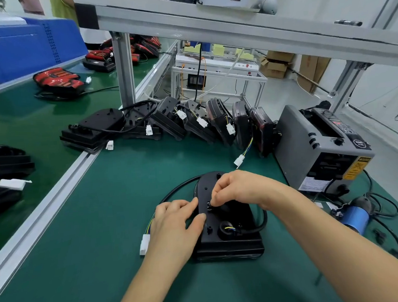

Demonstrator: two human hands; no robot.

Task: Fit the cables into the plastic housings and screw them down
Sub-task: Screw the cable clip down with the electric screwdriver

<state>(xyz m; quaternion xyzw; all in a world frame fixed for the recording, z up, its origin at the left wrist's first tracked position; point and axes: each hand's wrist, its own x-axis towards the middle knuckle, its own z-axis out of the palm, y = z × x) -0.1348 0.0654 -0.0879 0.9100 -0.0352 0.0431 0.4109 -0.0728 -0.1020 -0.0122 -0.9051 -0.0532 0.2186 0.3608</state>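
Note:
A black plastic housing (232, 240) lies back-up on the green mat in front of me. A black cable (172, 192) loops round its far side and comes in on the right, with coloured wires showing in a round opening (227, 229). A white connector (144, 245) lies at its left. My left hand (172, 225) rests on the housing's left edge, thumb and forefinger pressed to it. My right hand (236, 188) reaches over the housing and pinches a small black part (209, 205) at its middle.
A row of several black and red housings (217, 123) with white connectors leans along the back of the mat. A grey tape dispenser (320, 149) stands at the right, a blue-bodied tool (355, 217) and cords beside it. The conveyor (21, 120) at left carries more units.

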